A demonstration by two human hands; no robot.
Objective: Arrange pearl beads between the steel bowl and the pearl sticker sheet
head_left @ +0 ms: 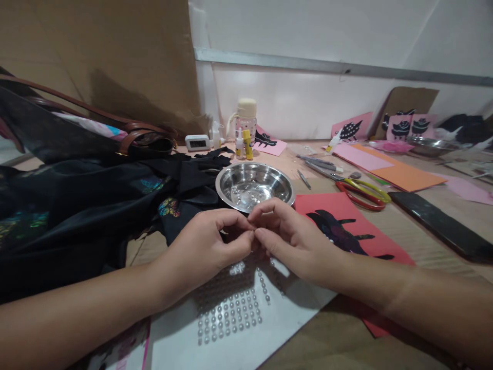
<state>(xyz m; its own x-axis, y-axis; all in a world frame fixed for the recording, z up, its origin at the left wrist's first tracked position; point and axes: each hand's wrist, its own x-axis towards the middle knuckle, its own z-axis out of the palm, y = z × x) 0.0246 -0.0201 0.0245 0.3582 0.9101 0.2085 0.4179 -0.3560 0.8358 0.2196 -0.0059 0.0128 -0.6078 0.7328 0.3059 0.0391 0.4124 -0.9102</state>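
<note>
My left hand (219,236) and my right hand (287,239) meet fingertip to fingertip in the middle of the view. Both are closed in a pinch; whatever lies between the fingertips is too small to make out. Beneath them is a white sheet of stick-on pearls (231,313), set in rows. Just beyond the fingers stands a shiny metal bowl (283,180) with small pale bits in it. To the right of my right hand lies a red card (389,241) bearing a black animal-shaped cutout (335,231), with a few pearls on it.
Black fabric (77,205) fills the left side. Scissors (362,192) with red and yellow handles, a phone (442,223) and tweezers (304,179) lie to the right. Glue bottles (239,146) and a cream-capped bottle (246,110) stand by the back wall. Orange card (408,172) lies farther right.
</note>
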